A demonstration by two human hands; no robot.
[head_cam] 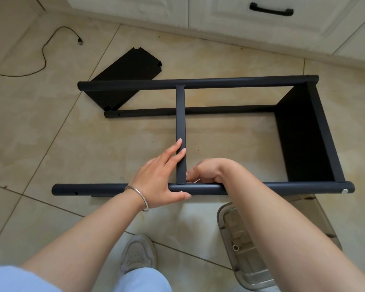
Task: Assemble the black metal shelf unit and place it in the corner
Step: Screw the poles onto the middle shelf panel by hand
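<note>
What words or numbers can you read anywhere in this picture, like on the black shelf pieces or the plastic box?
There are none to read.
The shelf frame, the loose black panel on the floor, the clear plastic box, the cabinet handle and the shoe show no words, numbers or signs.

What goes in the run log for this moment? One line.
left hand: grips black metal pole, fingers along flat black crossbar | right hand: curled at joint, contents hidden | loose black shelf panel: floor

Matt black metal shelf frame (198,83) on glossy floor tiles (51,127).
</note>
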